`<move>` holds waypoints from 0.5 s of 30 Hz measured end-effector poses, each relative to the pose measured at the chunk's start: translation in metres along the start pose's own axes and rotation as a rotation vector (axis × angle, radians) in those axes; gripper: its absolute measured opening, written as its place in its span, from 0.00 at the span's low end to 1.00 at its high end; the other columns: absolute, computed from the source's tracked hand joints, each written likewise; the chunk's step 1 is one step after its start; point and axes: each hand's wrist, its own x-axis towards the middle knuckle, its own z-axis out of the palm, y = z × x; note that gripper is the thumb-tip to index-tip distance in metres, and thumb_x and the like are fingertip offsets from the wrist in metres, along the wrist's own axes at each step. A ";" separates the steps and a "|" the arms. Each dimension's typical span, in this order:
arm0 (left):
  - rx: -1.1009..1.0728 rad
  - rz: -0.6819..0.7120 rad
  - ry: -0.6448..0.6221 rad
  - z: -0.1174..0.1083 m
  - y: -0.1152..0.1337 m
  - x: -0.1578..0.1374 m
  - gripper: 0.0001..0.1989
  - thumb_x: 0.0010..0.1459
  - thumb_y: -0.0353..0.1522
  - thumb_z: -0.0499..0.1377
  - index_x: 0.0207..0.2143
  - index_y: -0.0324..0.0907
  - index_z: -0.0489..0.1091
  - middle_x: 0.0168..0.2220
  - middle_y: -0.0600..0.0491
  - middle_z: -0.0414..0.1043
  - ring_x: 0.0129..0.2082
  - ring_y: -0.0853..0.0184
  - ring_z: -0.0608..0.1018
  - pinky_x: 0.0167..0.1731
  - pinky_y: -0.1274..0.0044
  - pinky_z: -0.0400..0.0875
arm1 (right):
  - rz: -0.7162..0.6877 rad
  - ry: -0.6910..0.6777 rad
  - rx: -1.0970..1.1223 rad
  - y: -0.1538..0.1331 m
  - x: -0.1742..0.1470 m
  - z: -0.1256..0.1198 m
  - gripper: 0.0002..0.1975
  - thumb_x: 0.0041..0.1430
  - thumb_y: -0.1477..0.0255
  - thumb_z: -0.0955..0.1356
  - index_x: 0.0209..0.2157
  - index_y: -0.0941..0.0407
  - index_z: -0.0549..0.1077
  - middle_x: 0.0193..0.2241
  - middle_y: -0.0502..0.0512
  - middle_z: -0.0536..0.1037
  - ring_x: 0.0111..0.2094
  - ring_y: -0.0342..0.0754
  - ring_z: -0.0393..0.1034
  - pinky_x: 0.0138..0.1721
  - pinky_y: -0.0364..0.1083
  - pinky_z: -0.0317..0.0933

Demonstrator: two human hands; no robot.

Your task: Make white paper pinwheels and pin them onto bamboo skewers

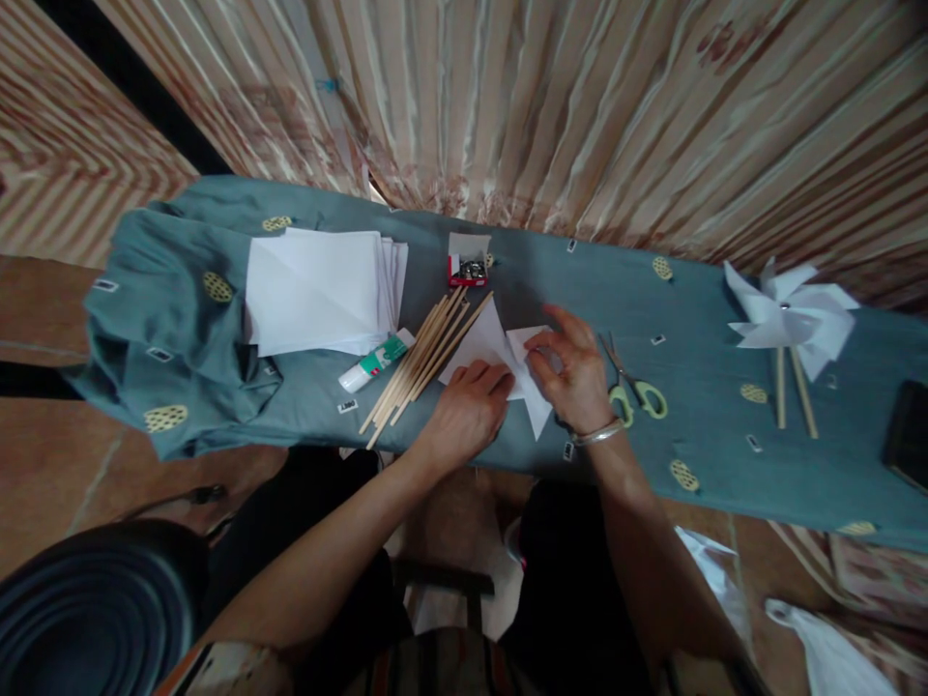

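Note:
A white sheet of paper (482,338), cut and partly folded into pointed flaps, lies at the middle of the table's near side. My left hand (468,411) has its fingers curled together and presses the paper down on its near edge. On the paper's right part, my right hand (576,372) pinches a flap between thumb and fingertips; a bracelet circles that wrist. Green-handled scissors (638,391) lie just right of my right hand. Left of the paper is a bundle of several wooden sticks (420,362), and beside it a green and white glue tube (375,361).
A stack of white paper (315,290) sits at the left. Behind the sticks stands an open red box (468,263) of small metal pieces. Finished paper pinwheels (790,309) on sticks lie at the right, near a dark object (910,435). A curtain (507,116) hangs behind the cloth-covered table (696,387).

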 end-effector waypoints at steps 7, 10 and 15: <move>-0.001 0.009 0.017 0.003 -0.001 -0.001 0.16 0.66 0.30 0.49 0.52 0.36 0.67 0.54 0.44 0.69 0.51 0.56 0.68 0.47 0.63 0.67 | -0.054 -0.038 -0.093 0.002 -0.006 0.004 0.10 0.61 0.73 0.63 0.36 0.53 0.77 0.60 0.56 0.69 0.61 0.57 0.60 0.62 0.61 0.57; 0.003 0.011 0.023 0.004 -0.001 -0.001 0.15 0.66 0.30 0.49 0.52 0.37 0.67 0.54 0.44 0.70 0.51 0.56 0.68 0.47 0.64 0.67 | -0.066 -0.034 -0.096 0.002 -0.005 0.005 0.10 0.62 0.73 0.63 0.36 0.53 0.77 0.59 0.57 0.69 0.60 0.56 0.61 0.62 0.60 0.58; 0.007 0.016 0.028 0.004 -0.001 -0.001 0.15 0.65 0.31 0.50 0.52 0.36 0.67 0.53 0.44 0.70 0.51 0.55 0.68 0.47 0.64 0.67 | -0.086 -0.049 -0.100 0.002 -0.005 0.007 0.10 0.63 0.73 0.63 0.36 0.55 0.77 0.59 0.60 0.69 0.60 0.57 0.61 0.61 0.60 0.59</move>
